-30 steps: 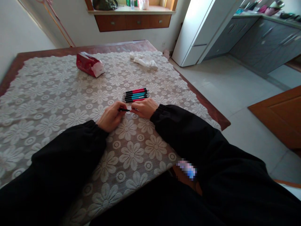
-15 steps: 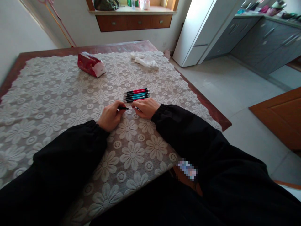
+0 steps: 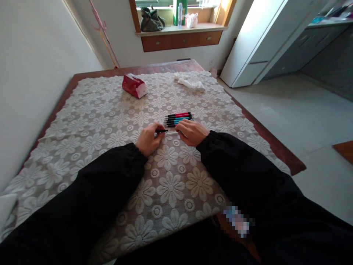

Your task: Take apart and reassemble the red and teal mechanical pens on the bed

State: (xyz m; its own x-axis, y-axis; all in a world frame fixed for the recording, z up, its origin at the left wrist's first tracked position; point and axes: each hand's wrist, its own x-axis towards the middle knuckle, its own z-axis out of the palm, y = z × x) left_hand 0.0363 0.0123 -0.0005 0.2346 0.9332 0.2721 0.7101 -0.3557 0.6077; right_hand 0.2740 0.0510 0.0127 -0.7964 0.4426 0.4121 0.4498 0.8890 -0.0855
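A person sits at a table (image 3: 275,151) covered with a white lace cloth (image 3: 91,121) patterned with flowers, both arms in black sleeves reaching forward. The left hand (image 3: 148,139) and the right hand (image 3: 192,132) meet near the middle of the cloth, each closed in a pinch on 1 end of a single pen (image 3: 165,131). The left fingers hold its black end; the right fingers hold a pale, thin part that looks like the inner tube or tip. The pen lies almost level between the hands, just above the cloth. It appears the pen is being taken apart or put together, though which of the 2 cannot be told. Whatever comes next would call for a steady pinch on both ends and a straight pull or push along the pen's length. Just beyond the right hand lies a neat row of pens (image 3: 178,119), side by side, with black, red and teal barrels; the count is hard to make out, perhaps 5. Farther off sit a red tissue pack (image 3: 134,86) and a crumpled white cloth (image 3: 191,82). The join between the pen's 2 parts is too small to see clearly, and the right fingers hide its far end. A blurred patch covers something at the person's lap.
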